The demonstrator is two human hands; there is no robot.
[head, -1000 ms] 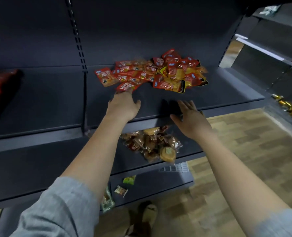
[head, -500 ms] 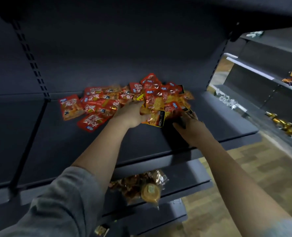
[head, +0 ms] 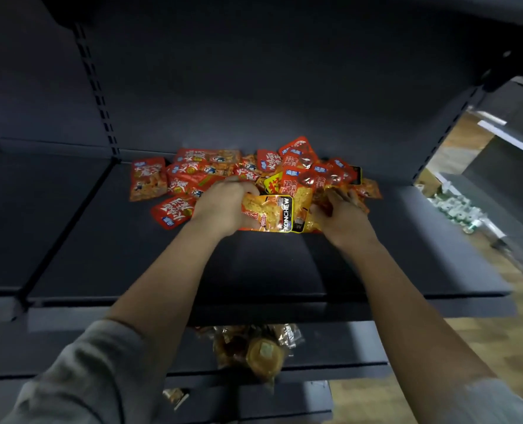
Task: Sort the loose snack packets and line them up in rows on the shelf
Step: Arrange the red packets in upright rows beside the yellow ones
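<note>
Left fingers: our left hand [head: 220, 209] curls round the left edge of a yellow-orange packet [head: 269, 214], thumb hidden under it; we read this as a grip.
Right fingers: our right hand [head: 341, 214] is bent into the crinkled orange packets [head: 330, 197] at the heap's right side, pinching foil as far as we can tell; the fingertips are buried.
Between the hands: the yellow-orange packet lies flat, printed side up, its near edge toward us.
Beyond the fingers: the loose pile of red packets [head: 245, 169] sits jumbled and overlapping against the back panel.
Left of left hand: two red packets [head: 148, 182] lie apart from the heap, flat on the shelf [head: 269, 270].
Toward us from the fingers: bare dark shelf board.
Below: clear-wrapped snacks [head: 254, 347] on the lower shelf.
Step in hand: we judge sorting has only begun; no row exists yet.
Next move: likely draw the yellow-orange kind clear of the red, toward the bare board, then set a first row square to the front edge.
</note>
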